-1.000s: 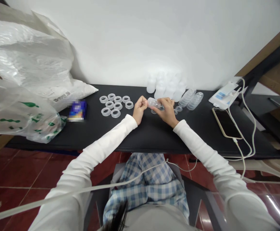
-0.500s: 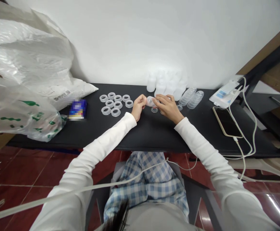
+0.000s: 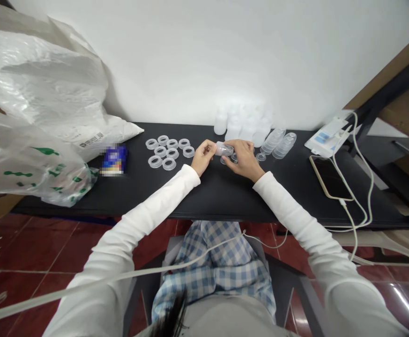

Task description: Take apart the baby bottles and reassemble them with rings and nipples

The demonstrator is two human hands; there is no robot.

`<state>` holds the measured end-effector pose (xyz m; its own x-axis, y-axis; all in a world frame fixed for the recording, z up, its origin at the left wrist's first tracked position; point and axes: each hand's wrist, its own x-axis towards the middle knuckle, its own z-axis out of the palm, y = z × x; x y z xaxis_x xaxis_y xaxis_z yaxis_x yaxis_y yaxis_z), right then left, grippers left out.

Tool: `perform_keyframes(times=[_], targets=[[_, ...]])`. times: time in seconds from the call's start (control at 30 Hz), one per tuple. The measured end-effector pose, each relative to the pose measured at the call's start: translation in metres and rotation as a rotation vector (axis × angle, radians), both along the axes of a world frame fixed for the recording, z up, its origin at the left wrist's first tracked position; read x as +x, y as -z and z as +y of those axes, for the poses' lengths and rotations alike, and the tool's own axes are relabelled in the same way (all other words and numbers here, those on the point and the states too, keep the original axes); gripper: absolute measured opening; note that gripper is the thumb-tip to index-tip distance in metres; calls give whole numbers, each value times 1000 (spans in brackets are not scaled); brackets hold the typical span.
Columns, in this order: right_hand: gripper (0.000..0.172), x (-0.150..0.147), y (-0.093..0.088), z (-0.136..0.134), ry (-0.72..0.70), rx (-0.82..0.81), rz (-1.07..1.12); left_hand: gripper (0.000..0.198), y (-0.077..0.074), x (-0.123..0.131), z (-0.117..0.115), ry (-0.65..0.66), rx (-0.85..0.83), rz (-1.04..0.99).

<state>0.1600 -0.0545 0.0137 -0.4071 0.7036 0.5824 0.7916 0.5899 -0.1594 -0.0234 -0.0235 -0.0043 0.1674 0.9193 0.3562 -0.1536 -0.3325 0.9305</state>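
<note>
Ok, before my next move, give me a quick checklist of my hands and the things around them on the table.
1. Small clear plastic bottle in right hand: ok, fingers wrapped around it.
2. Left hand: cannot tell, fingers pinched beside the bottle, anything held is hidden.
3. Clear plastic rings: ok, lying flat in a group, apart from the hands.
4. Upright translucent bottles: ok, standing behind the hands, none visibly tipped.
5. Smartphone: ok, lying flat, well right of the hands.
</note>
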Motion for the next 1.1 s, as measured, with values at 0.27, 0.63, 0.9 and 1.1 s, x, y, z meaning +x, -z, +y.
perform_keyframes(times=[0.27,0.63,0.9,1.1], targets=[[53,2,6,6,99,-23,31,48,-5,-1,-10,-12,169,85],[57,-13,10,3,117,21,29,59,-7,3,-9,-92,137,-6],[51,-13,4,0,112,49,-69,61,-7,4,-5,-83,118,-64],[51,-7,3,-2,-21,52,-221,59,-1,2,4,-60,-88,-134]])
